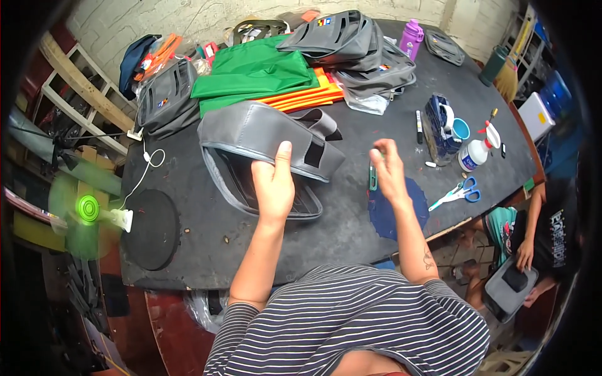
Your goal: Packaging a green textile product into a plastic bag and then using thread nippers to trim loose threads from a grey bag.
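A grey bag (pixel 241 135) with an unzipped, gaping mouth rests on the black table, tilted toward me. My left hand (pixel 274 188) is closed on its edge, the thumb outside and the fingers inside the opening. A strap loop with a black patch sticks out at the bag's right end. To the right of the bag, my right hand (pixel 390 172) hovers over the table, fingers loosely bent and apart, with nothing visible in them. Just beside it lies a small green-handled tool (pixel 373 178), its kind unclear, near a dark blue round cloth (pixel 382 216).
Grey bags (pixel 338 41) and folded green fabric (pixel 251 69) are piled at the back. Scissors (pixel 461 191), a spray bottle (pixel 480 147) and a marker (pixel 419 125) lie or stand rightward. A fan (pixel 88 208) spins at left. Another person holds a grey bag (pixel 501 297) at lower right.
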The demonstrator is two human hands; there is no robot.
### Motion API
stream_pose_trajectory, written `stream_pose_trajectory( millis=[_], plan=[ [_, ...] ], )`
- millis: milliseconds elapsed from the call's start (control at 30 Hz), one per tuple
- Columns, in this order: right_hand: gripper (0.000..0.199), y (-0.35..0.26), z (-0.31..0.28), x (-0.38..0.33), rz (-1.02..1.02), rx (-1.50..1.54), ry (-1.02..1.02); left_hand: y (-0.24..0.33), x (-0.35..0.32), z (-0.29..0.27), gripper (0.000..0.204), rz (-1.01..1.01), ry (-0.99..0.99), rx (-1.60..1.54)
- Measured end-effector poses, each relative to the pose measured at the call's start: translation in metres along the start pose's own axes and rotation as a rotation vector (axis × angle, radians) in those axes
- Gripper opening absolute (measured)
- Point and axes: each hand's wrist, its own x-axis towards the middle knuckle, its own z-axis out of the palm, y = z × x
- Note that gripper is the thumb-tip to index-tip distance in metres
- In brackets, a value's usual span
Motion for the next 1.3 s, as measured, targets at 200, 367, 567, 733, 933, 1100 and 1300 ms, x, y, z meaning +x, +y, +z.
stream_pose_trajectory(
  millis=[200,367,567,733,933,1100,1300],
  plan=[
    [0.027,-0.07,0.041,0.01,-0.183,0.031,-0.049,0.0,0.001,0.014,0.018,-0.027,-0.065,0.012],
    [0.03,-0.07,0.056,0.009,-0.241,-0.064,-0.006,0.0,-0.001,0.014,0.018,-0.034,-0.08,0.037],
    [0.031,-0.074,0.058,0.008,-0.235,-0.072,0.002,-0.001,-0.003,0.013,0.018,-0.024,-0.074,0.033],
    [0.029,-0.072,0.059,0.008,-0.304,-0.011,0.02,-0.001,-0.003,0.01,0.018,-0.041,-0.074,0.016],
    [0.024,-0.074,0.06,0.003,-0.244,-0.003,-0.005,-0.003,-0.003,0.007,0.019,-0.037,-0.086,0.046],
    [0.024,-0.073,0.061,0.001,-0.231,0.017,0.017,-0.002,-0.006,0.007,0.019,-0.045,-0.09,0.058],
    [0.022,-0.06,0.062,-0.004,-0.199,0.178,0.021,-0.007,-0.007,0.003,0.019,-0.062,-0.103,0.032]
  ],
)
